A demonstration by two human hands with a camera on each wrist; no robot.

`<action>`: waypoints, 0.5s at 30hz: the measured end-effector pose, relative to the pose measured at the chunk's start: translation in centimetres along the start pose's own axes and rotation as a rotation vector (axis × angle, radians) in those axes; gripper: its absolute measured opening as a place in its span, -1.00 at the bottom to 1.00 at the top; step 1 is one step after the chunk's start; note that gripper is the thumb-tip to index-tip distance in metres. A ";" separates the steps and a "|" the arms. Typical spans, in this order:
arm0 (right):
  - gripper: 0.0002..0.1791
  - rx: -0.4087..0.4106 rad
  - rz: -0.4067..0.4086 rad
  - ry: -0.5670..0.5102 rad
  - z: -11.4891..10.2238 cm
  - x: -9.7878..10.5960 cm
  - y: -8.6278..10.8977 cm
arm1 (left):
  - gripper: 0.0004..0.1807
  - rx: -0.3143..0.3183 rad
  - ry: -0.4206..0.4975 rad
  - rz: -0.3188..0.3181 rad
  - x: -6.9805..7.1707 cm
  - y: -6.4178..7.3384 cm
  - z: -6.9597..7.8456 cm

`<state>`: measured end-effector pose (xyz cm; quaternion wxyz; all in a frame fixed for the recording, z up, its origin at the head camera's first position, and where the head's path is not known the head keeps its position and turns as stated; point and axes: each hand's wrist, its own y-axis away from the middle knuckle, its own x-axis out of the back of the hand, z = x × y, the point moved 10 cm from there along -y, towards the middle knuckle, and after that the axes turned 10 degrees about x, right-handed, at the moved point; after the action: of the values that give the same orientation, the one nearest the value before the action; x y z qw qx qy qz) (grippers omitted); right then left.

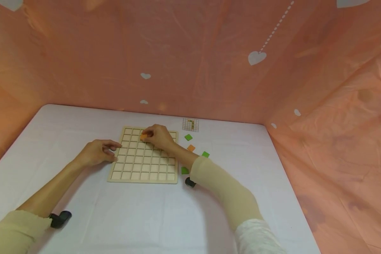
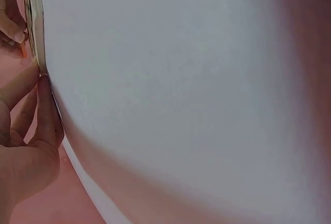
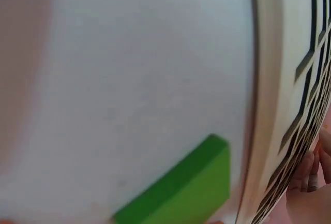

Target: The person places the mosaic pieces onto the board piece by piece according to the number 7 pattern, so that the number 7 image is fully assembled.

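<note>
A light wooden grid board lies on the white table. Over one of its upper cells my right hand pinches a small orange square tile between thumb and fingers. In the left wrist view, a bit of the orange tile shows below the right fingertips. My left hand rests at the board's left edge, fingers spread and loosely bent, the tips touching the rim. The left wrist view has these left fingers against the side of the board. Part of the grid is hidden beneath the right hand and forearm.
Right of the board lie loose tiles: a green one, an orange one, another green one and a third green one near the right sleeve. A small printed grid card lies behind them. Orange cloth hangs beyond the table.
</note>
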<state>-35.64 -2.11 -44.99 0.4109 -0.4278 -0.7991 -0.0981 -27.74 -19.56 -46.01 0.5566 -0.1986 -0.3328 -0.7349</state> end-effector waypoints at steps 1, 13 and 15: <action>-0.76 -0.003 -0.007 0.006 0.0 -0.2 -0.1 | -0.43 0.003 0.001 0.000 0.0 0.0 0.0; -0.68 -0.004 -0.044 0.043 -0.7 -0.5 -0.1 | -0.40 0.016 0.006 -0.002 0.0 -0.2 -0.1; -0.67 -0.008 -0.051 0.048 -0.6 -0.5 -0.1 | -0.41 0.011 0.004 -0.002 0.0 -0.2 0.0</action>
<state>-35.19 -2.75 -44.96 0.4258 -0.4064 -0.7992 -0.1218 -27.92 -19.51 -46.05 0.5577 -0.1938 -0.3361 -0.7338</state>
